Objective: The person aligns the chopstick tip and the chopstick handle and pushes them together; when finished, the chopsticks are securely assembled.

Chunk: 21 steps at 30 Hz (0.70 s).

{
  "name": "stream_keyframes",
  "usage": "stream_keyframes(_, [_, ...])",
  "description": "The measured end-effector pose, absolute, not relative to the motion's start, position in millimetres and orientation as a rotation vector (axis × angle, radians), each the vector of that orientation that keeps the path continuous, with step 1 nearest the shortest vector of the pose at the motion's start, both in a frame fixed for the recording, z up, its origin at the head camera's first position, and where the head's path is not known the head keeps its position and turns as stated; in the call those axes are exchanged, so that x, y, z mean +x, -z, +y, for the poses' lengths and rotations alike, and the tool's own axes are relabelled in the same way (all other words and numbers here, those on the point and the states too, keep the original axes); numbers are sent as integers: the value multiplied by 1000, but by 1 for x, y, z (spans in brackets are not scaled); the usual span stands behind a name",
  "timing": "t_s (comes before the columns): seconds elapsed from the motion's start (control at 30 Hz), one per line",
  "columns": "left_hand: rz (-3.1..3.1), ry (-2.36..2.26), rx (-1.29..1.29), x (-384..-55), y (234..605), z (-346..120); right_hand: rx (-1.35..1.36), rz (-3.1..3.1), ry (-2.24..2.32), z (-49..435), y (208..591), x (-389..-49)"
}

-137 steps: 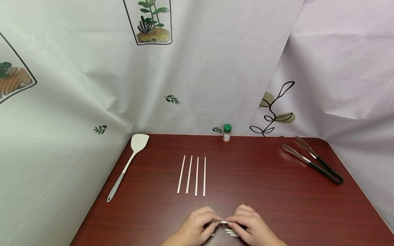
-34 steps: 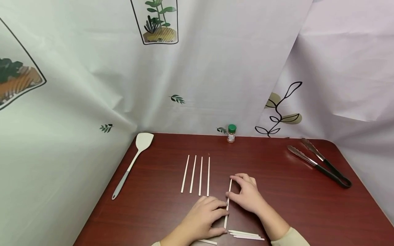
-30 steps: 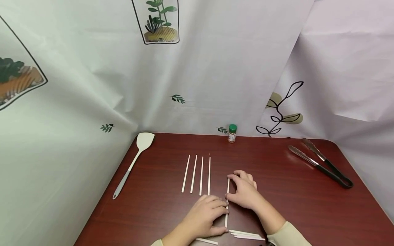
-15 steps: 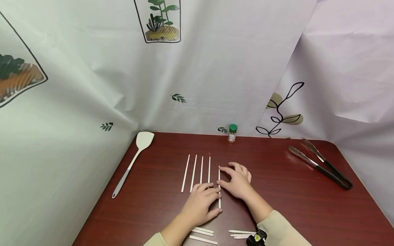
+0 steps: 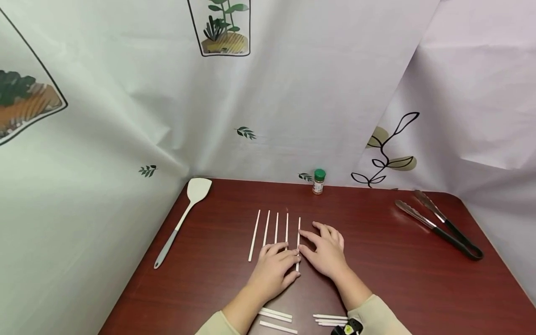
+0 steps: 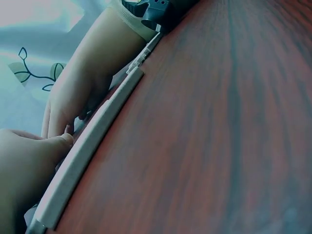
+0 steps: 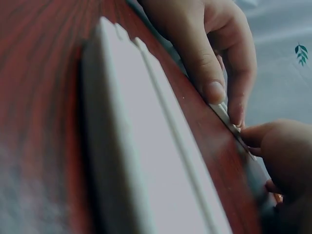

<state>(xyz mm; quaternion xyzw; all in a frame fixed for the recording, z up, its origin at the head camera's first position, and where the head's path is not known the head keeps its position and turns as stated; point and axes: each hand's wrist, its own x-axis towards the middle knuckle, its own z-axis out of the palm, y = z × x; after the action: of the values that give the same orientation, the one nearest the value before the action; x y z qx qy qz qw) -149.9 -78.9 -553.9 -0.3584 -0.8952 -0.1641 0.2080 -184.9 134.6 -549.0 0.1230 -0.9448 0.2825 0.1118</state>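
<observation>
A thin white stick [image 5: 299, 224] lies on the dark red table, roughly parallel to a row of several similar sticks [image 5: 254, 236] on its left. My left hand [image 5: 271, 272] holds its near part between thumb and fingertips, and the palm side hides the lower ends of some row sticks. Farther up the same stick, my right hand [image 5: 328, 253] has thumb and index finger on it, the other fingers spread. In the right wrist view, fingertips of both hands meet close together along this stick [image 7: 222, 116].
Nearer to me lie loose white sticks [image 5: 278, 327] at left and a small bunch [image 5: 330, 317] by the right sleeve. A spatula [image 5: 183, 218] lies at left, tongs [image 5: 439, 225] at right. A green-capped jar [image 5: 319, 181] stands at the back by the curtain [image 5: 284, 93].
Both hands first worked close together near the front. They have since laid a stick lengthwise and moved it forward and left, up beside the row.
</observation>
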Motion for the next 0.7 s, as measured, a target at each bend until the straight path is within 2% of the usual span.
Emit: stream_keyframes(0.7, [-2355, 456, -1007, -153, 555, -78, 408, -2858, -727, 136, 545, -183])
